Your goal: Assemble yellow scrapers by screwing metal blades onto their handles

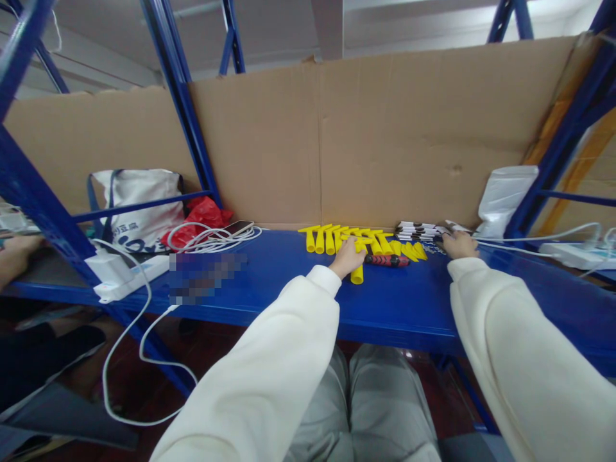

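My left hand (349,258) is closed on a yellow T-shaped plastic piece, and its hollow round handle (357,276) points down toward me below the fingers. Behind it stands a row of several similar yellow T-shaped pieces (330,242). A red and black screwdriver-like tool (387,260) lies just right of that hand. Small flat yellow pieces (414,251) are spread beyond the tool. My right hand (461,245) reaches down beside a stack of black and white strips (416,230) and scattered tiny parts (436,249). Its fingertips are bent together, and what they pinch is too small to make out.
A blue shelf table (289,289) has a cardboard wall (385,141) behind it. To the left are a cloth bag (144,205), a red plastic bag (205,215), coiled white cable (216,237) and a power strip (135,276). Another person's hand (19,256) shows far left. A white pouch (505,199) leans right.
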The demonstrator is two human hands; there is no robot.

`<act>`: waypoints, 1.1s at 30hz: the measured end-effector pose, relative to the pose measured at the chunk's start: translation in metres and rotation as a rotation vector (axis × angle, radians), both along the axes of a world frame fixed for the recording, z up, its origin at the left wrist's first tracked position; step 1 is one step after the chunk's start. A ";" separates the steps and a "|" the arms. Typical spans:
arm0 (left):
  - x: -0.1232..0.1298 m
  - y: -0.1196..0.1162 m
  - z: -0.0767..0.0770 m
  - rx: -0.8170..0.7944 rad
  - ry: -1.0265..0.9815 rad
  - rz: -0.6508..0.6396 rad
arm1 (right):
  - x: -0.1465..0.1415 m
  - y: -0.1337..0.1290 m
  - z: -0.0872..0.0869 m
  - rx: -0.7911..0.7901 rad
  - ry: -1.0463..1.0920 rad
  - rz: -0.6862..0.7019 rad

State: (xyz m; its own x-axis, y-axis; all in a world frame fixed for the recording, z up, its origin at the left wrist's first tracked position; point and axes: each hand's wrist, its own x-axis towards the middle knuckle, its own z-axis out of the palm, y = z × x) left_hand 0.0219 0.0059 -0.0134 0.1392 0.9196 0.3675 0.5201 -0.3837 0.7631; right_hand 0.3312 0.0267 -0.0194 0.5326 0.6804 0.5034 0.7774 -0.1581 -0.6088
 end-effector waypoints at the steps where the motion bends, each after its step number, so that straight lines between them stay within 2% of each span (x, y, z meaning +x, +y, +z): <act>1: 0.000 0.000 0.000 -0.001 0.001 0.003 | -0.004 -0.004 0.004 -0.006 0.049 -0.038; 6: 0.000 -0.002 0.003 -0.005 0.029 0.028 | -0.019 -0.019 0.023 0.138 0.128 -0.084; 12: -0.001 -0.002 0.006 -0.025 0.096 0.086 | -0.027 -0.012 0.036 0.456 0.125 0.092; 20: -0.004 -0.004 0.009 -0.033 0.243 0.139 | -0.064 -0.013 0.036 0.691 0.476 0.238; 22: -0.006 -0.004 0.010 -0.033 0.245 0.141 | -0.067 -0.013 0.034 0.704 0.540 0.294; 25: -0.008 -0.003 0.011 -0.028 0.210 0.144 | -0.068 -0.011 0.031 0.641 0.627 0.378; 29: -0.008 -0.001 0.009 -0.049 0.026 0.170 | -0.066 -0.009 0.028 0.567 0.678 0.402; 33: -0.007 -0.005 0.009 -0.209 -0.150 0.128 | -0.066 -0.009 0.025 0.484 0.684 0.458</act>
State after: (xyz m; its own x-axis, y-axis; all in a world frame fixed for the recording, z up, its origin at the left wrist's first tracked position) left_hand 0.0153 0.0011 -0.0040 -0.0239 0.9842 0.1755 0.4297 -0.1484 0.8907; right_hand 0.2651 0.0177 0.0052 0.5491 0.6957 0.4632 0.1524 0.4616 -0.8739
